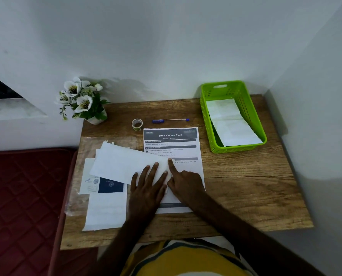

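Observation:
A folded white sheet of paper (124, 163) lies slantwise on the wooden table (246, 186), partly over a printed sheet headed "Store Kitchen Cloth" (171, 140). My left hand (148, 186) lies flat on the folded sheet's right end, fingers spread and straight. My right hand (183, 183) is beside it, its index finger stretched out and pressing the sheet's right edge while the other fingers are curled under. Neither hand grips anything.
A green plastic basket (208, 118) with folded white paper inside stands at the back right. A blue pen (170, 120), a tape roll (137, 124) and a flower pot (82, 100) sit at the back. More papers and a dark blue card (110, 185) lie at the left on clear plastic.

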Demonstrator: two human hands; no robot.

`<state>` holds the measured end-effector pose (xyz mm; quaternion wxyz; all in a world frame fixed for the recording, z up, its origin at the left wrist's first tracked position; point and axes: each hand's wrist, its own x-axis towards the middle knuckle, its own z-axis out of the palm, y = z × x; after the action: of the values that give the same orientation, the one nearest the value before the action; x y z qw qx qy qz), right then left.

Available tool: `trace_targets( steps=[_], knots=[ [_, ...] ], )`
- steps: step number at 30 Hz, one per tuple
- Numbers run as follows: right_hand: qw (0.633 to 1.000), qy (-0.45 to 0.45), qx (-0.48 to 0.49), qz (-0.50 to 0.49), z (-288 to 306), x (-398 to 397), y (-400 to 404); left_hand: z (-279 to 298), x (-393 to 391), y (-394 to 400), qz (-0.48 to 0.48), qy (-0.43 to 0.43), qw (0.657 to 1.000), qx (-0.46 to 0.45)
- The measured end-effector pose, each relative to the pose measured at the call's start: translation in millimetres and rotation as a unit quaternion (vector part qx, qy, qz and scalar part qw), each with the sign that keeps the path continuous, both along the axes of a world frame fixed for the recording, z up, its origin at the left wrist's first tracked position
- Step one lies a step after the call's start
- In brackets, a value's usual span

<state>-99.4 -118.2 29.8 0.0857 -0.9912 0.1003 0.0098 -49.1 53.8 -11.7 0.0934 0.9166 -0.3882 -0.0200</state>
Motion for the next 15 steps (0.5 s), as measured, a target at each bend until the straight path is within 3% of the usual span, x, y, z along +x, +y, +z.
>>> trace_targets(
  steps=[3,15],
  knots=[
    [0.999,0.012,-0.043,0.018,-6,-13,5,-1,0,1,0.003,0.005,1.000,0.009],
    [0.998,-0.045,-0.048,-0.002,-4,-10,-6,2,2,1,-0.006,0.022,0.999,0.036]
  ],
)
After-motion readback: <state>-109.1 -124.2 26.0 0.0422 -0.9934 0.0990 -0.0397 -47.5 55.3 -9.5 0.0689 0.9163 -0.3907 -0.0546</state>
